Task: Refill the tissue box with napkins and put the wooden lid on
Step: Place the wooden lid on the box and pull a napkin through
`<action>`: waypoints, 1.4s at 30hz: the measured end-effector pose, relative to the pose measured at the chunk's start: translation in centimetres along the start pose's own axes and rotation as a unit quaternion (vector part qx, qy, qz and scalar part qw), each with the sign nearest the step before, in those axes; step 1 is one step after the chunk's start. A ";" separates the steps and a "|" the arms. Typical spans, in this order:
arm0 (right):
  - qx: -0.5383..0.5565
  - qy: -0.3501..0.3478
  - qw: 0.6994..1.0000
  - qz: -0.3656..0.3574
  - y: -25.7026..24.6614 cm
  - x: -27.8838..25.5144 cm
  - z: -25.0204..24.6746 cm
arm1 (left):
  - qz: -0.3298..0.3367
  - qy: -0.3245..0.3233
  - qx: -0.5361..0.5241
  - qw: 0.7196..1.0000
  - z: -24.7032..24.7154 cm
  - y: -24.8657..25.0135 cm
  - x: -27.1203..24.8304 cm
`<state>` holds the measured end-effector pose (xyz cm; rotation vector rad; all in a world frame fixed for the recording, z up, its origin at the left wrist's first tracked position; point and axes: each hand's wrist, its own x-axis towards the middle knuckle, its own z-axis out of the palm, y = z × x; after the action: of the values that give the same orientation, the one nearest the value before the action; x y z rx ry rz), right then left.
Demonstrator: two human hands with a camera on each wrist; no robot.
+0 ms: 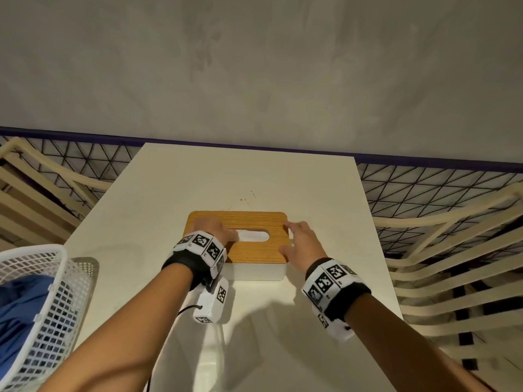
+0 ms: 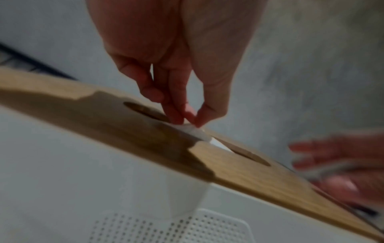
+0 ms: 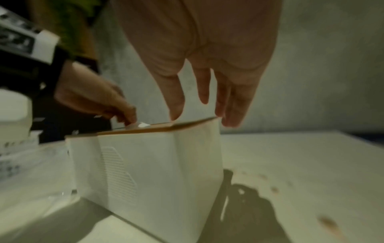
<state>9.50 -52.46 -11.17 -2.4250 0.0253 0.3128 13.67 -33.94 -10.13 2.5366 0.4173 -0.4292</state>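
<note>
The white tissue box [image 1: 254,271] stands mid-table with the wooden lid [image 1: 254,222] lying flat on it. White napkin [image 1: 254,236] shows through the lid's oval slot. My left hand [image 1: 223,230] is over the slot's left end; in the left wrist view its thumb and fingers [image 2: 178,115] pinch a corner of the napkin [image 2: 197,131] just above the lid [image 2: 104,111]. My right hand [image 1: 294,239] is at the lid's right end, holding nothing. In the right wrist view its straight fingers [image 3: 234,106] hang at the lid's edge [image 3: 166,128] above the box wall [image 3: 155,164].
The white table [image 1: 226,179] reaches back to a grey wall. A white mesh basket [image 1: 42,278] with blue cloth stands at the front left corner. Cream slatted frames [image 1: 452,264] and black wire grid lie beyond both table sides.
</note>
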 end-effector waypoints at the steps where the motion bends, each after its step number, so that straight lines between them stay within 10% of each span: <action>1: -0.020 0.015 0.999 -0.035 -0.6 0.2 0.1 | 0.017 0.000 0.014 1.000 0.2 0.1 -0.1; 17: -0.054 -0.039 0.997 -0.042 -5.6 3.5 3.5 | 0.148 -0.010 -0.067 0.987 -1.3 -2.7 0.2; 30: 0.002 -0.048 0.990 -0.132 -4.4 2.9 3.3 | 0.359 -0.109 0.327 0.867 -2.6 -1.1 1.6; 42: -0.203 -0.100 0.960 -0.162 -5.2 3.4 1.9 | 0.425 -0.070 0.338 0.837 -3.5 -2.5 1.1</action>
<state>12.86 -47.07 -10.08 -2.7286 -0.5732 0.4426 14.46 -29.78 -8.80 2.9520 -1.0866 -0.4390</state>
